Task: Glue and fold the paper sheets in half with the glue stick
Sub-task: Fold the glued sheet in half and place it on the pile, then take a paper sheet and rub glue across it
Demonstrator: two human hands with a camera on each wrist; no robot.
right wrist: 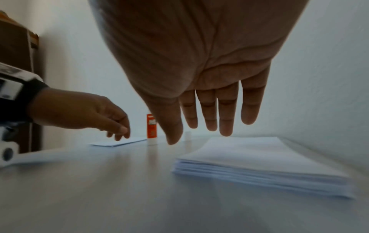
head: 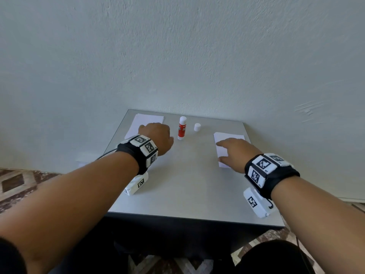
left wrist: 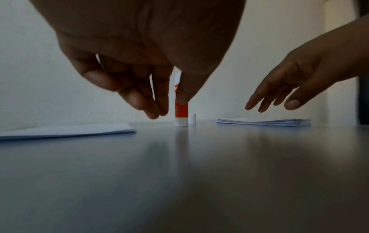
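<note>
- Nearest me, my right hand (head: pixel 235 153) hovers with fingers straight over the folded stack (right wrist: pixel 259 160) by the tabletop's (head: pixel 187 184) right edge, grasping nothing.
- My left hand (head: pixel 158 137), loosely curled and holding nothing, hangs just left of the upright glue stick (head: pixel 182 128) near the far edge.
- Its cap (head: pixel 197 127) stands beside it.
- Flat sheets (head: pixel 146 120) at the far-left corner are partly hidden by that hand.

grey table (head: pixel 187 184) against pale textured wall (head: pixel 177 56), patterned floor (head: pixel 17 184).

Grey table (head: pixel 189 180): glue stick (head: pixel 182 127), cap (head: pixel 197 127), paper stacks (head: pixel 229 137)
</note>
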